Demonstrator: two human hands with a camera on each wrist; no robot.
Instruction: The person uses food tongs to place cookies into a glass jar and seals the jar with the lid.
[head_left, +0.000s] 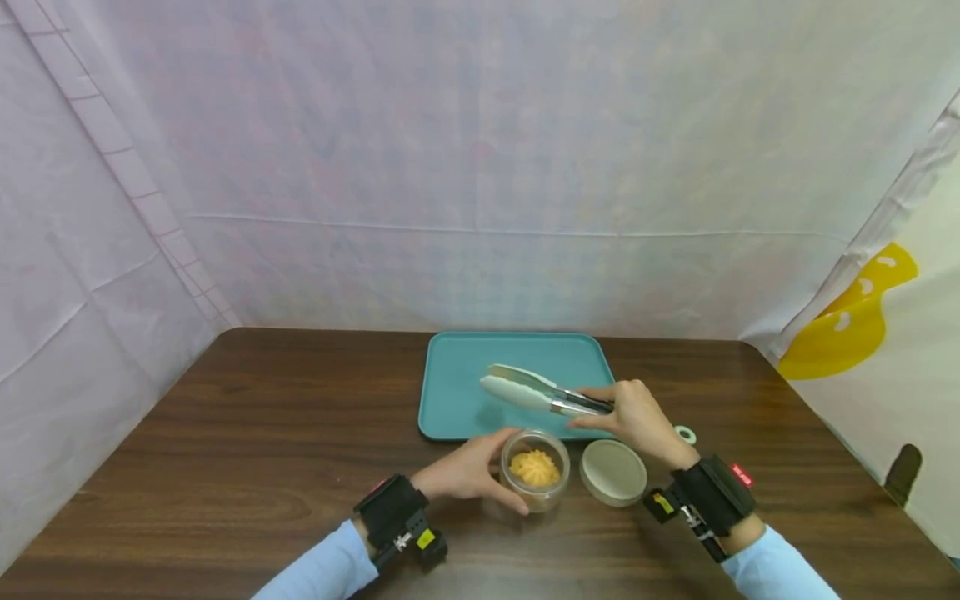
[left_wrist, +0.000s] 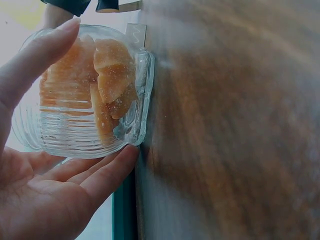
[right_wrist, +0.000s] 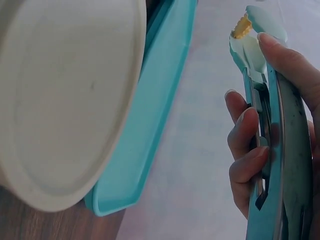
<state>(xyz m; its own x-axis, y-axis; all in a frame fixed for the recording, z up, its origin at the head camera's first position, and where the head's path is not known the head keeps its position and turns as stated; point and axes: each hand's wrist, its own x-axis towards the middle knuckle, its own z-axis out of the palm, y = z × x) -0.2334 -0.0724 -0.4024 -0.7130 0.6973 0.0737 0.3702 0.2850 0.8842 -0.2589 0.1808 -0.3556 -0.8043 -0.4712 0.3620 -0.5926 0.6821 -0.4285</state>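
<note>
My left hand (head_left: 471,468) holds a clear glass jar (head_left: 542,502) upright on the table, thumb on one side and fingers on the other. Inside the jar are golden cookies (left_wrist: 114,75), several showing through its ribbed wall in the left wrist view. My right hand (head_left: 637,417) grips tongs (head_left: 517,392) with pale green tips and metal arms, held above the tray. Between the tong tips, in the right wrist view, a small ridged golden cookie (right_wrist: 242,27) is pinched. From the head camera that cookie is hidden. Right of the jar lies a pale round lid (head_left: 613,472), below my right hand.
A teal rectangular tray (head_left: 448,400) lies behind the jar at the table's back edge. The dark wooden table (head_left: 285,442) extends to both sides. Pale cloth (head_left: 480,167) hangs behind it, and a yellow shape (head_left: 840,337) shows at the right.
</note>
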